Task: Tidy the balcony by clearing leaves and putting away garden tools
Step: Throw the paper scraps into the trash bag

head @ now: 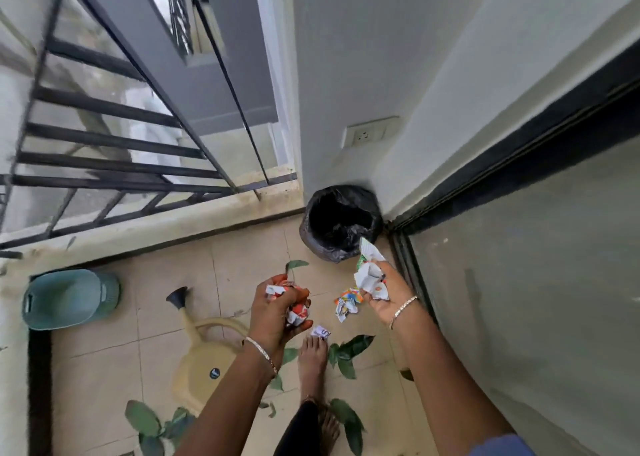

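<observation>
My left hand grips a crumpled red and white wrapper above the tiled floor. Crumpled white wrappers are held in my right hand, just in front of the bin, a black-bagged one in the corner. A colourful crumpled wrapper sits between my hands; whether it lies on the floor or is falling I cannot tell. A small paper scrap lies by my foot. Green leaves are scattered on the tiles, more of them at bottom left. A beige watering can lies under my left arm.
A teal basket stands at the left by the low parapet and black railing. A glass sliding door closes the right side. A wall socket is above the bin. My bare feet stand among the leaves.
</observation>
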A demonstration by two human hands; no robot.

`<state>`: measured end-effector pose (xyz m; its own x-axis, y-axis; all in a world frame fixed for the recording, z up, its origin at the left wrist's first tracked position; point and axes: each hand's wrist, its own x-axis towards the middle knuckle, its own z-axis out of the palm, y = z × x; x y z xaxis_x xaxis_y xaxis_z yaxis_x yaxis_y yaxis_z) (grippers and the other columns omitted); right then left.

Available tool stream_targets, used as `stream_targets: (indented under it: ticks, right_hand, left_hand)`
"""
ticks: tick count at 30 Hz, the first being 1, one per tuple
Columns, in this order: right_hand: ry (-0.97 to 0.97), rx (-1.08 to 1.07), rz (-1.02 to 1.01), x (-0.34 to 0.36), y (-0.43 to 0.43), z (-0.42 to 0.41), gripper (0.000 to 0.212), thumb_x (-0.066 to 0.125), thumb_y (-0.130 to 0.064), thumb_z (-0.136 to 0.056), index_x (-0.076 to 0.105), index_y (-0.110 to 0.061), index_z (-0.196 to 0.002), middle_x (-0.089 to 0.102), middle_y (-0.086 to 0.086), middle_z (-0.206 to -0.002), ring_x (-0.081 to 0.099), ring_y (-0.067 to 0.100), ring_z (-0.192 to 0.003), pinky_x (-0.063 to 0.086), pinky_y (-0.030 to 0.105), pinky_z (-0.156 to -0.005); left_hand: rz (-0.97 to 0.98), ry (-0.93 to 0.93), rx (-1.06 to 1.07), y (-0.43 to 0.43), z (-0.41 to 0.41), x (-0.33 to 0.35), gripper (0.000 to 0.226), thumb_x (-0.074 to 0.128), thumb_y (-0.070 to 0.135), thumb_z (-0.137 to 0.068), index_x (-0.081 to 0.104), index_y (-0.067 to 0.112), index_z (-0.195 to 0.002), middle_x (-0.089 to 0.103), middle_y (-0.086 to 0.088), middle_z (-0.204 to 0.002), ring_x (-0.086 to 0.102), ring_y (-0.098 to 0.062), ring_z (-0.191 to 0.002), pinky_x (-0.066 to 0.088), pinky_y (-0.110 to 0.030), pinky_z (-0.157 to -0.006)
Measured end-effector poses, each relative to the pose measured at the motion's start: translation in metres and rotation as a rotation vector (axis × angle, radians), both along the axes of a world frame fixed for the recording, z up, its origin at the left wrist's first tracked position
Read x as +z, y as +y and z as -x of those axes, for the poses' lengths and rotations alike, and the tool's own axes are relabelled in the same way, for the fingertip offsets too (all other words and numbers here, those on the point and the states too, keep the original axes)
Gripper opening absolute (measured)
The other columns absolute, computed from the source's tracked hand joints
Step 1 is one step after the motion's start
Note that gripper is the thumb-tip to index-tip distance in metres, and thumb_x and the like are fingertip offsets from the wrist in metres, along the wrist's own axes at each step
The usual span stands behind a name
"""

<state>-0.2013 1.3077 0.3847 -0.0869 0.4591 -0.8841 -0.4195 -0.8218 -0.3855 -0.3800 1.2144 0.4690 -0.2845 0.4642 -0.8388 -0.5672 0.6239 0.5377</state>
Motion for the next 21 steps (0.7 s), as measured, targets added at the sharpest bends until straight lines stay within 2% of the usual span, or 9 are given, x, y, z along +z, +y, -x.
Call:
stream_targets:
  ticks: [2,6,8,11,13,15,18,20,21]
  right_hand:
    - [0.044,-0.004,0.001,-0.043,0.033,0.013,0.026,0.041,-0.013,-0.102,0.061,-0.016,-0.119,0.060,-0.001,-0.060,0.059,0.010,-0.050,0.049,0.020,-0.046]
    - [0.149,-0.036,0.070,-0.120,0.088,0.045,0.030,0.043,-0.020,-0.104,0.065,-0.017,-0.083,0.050,-0.003,-0.057,0.054,0.007,-0.050,0.050,0.018,-0.045]
    - [0.097,0.015,0.089,-0.151,0.109,0.057,0.017,0.053,-0.029,-0.099,0.063,-0.016,-0.095,0.058,0.003,-0.085,0.059,0.012,-0.075,0.056,0.024,-0.061]
    - [-0.077,0.084,0.141,-0.186,0.115,0.059,0.039,0.062,-0.036,-0.093,0.050,-0.015,-0.123,0.046,0.008,-0.113,0.057,0.023,-0.101,0.053,0.037,-0.091]
    - [-0.130,0.084,0.184,-0.209,0.104,0.052,0.032,0.062,-0.029,-0.094,0.049,-0.012,-0.117,0.046,0.010,-0.108,0.059,0.025,-0.104,0.056,0.034,-0.080]
    - [-0.166,0.084,0.231,-0.225,0.085,0.039,0.018,0.061,-0.023,-0.094,0.053,-0.010,-0.103,0.052,0.007,-0.093,0.061,0.020,-0.082,0.055,0.028,-0.058]
    - [-0.246,0.098,0.321,-0.238,0.042,0.005,0.012,0.060,-0.021,-0.094,0.059,-0.009,-0.096,0.059,0.006,-0.087,0.063,0.019,-0.073,0.053,0.029,-0.058]
    - [-0.282,0.125,0.387,-0.241,0.008,-0.019,0.014,0.062,-0.019,-0.092,0.063,-0.008,-0.101,0.062,0.007,-0.093,0.064,0.019,-0.076,0.053,0.030,-0.062]
    - [-0.304,0.136,0.431,-0.246,-0.008,-0.031,0.017,0.063,-0.019,-0.092,0.063,-0.008,-0.105,0.062,0.008,-0.096,0.064,0.020,-0.077,0.053,0.030,-0.062]
  left_hand:
    - [0.015,0.014,0.006,0.022,0.001,-0.037,0.035,0.063,0.000,-0.085,0.054,0.027,-0.106,0.064,-0.012,-0.087,0.063,-0.026,-0.078,0.054,-0.030,-0.055]
    - [0.033,0.054,0.001,0.058,0.003,-0.106,0.043,0.066,-0.003,-0.081,0.054,0.021,-0.114,0.065,-0.009,-0.088,0.064,-0.022,-0.076,0.055,-0.029,-0.051]
    - [0.057,0.060,-0.004,0.071,0.003,-0.145,0.044,0.070,0.000,-0.079,0.055,0.023,-0.113,0.067,-0.010,-0.094,0.066,-0.024,-0.079,0.055,-0.030,-0.052]
    - [0.095,0.046,-0.012,0.088,0.001,-0.194,0.044,0.076,0.003,-0.076,0.057,0.024,-0.108,0.066,-0.014,-0.098,0.065,-0.029,-0.080,0.055,-0.032,-0.055]
    - [0.131,0.040,-0.028,0.101,-0.001,-0.224,0.044,0.077,0.005,-0.075,0.055,0.023,-0.109,0.066,-0.015,-0.097,0.064,-0.028,-0.078,0.055,-0.032,-0.055]
    - [0.137,-0.001,-0.047,0.118,-0.004,-0.245,0.039,0.077,0.009,-0.076,0.054,0.020,-0.105,0.063,-0.013,-0.086,0.061,-0.026,-0.070,0.055,-0.032,-0.058]
    - [0.023,-0.052,-0.141,0.154,-0.011,-0.271,0.024,0.074,0.018,-0.083,0.050,0.013,-0.079,0.048,-0.007,-0.058,0.045,-0.021,-0.053,0.054,-0.032,-0.063]
    - [-0.023,-0.078,-0.120,0.178,-0.017,-0.275,0.026,0.074,0.025,-0.085,0.050,0.021,-0.092,0.058,-0.005,-0.069,0.054,-0.021,-0.063,0.056,-0.034,-0.064]
    - [-0.008,-0.099,-0.083,0.187,-0.020,-0.279,0.040,0.077,0.029,-0.083,0.046,0.029,-0.107,0.064,-0.003,-0.089,0.063,-0.021,-0.076,0.058,-0.037,-0.064]
